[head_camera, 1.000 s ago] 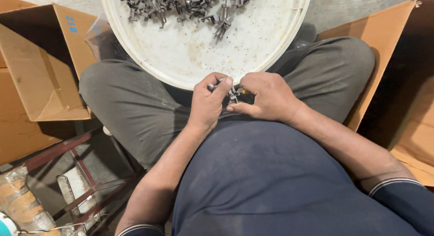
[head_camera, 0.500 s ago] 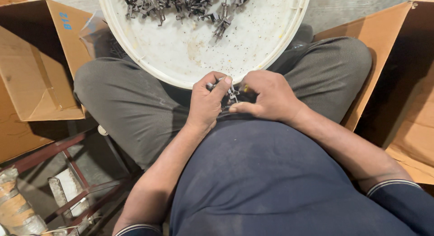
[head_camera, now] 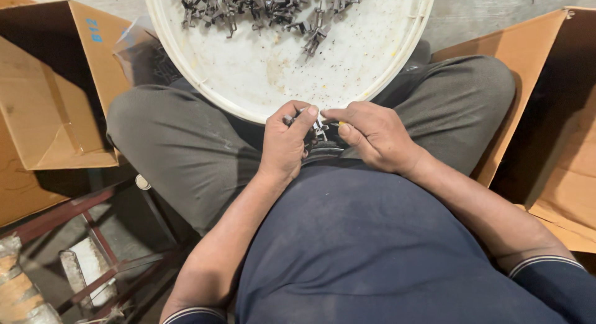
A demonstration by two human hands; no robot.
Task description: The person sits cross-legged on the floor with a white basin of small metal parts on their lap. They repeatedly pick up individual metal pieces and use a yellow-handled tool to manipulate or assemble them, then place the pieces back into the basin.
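Not much has shifted over the last second: the two open cardboard boxes, one on the left [head_camera: 59, 94] and one on the right [head_camera: 546, 113], sit where they were, and the big white round tray [head_camera: 261, 82] is propped against the knees like before, with its pile of dark metal clips [head_camera: 261, 4] at the far side. The view just slid a little left. Both hands have stayed together at the tray's near rim, over the lap. The left hand [head_camera: 284, 144] and right hand [head_camera: 375, 135] each have fingers pinched closed on the same small metal clip [head_camera: 318, 130] between them, so it looks like the fiddling on that piece is ongoing.
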